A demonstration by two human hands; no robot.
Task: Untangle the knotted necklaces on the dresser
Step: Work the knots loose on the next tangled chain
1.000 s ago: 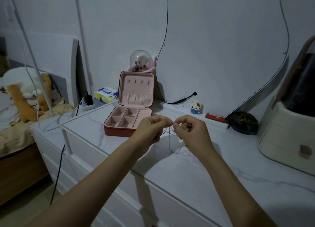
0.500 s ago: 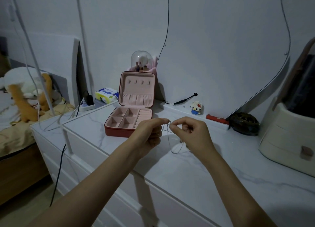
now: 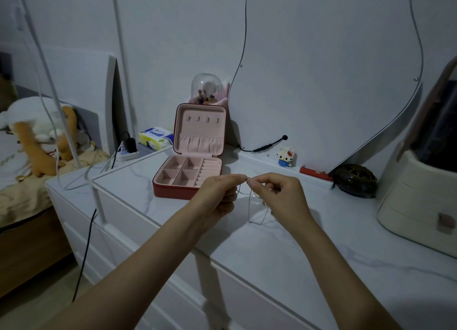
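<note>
left hand pinches chain | right hand pinches it too, fingertips nearly meeting | loops hang above bench, knot seemingly between grips | open box just behind

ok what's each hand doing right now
Left hand: pinching the necklace chain.
Right hand: pinching the same chain.

- Two bare hands: left hand, right hand.
- One tangle of thin silver necklace chains; number of chains could not be told.
- One open red jewellery box with pink lining; four square compartments counted.
- One small block-built toy figure.
- One clear glass dome.
- One white marble-patterned dresser top.
</note>
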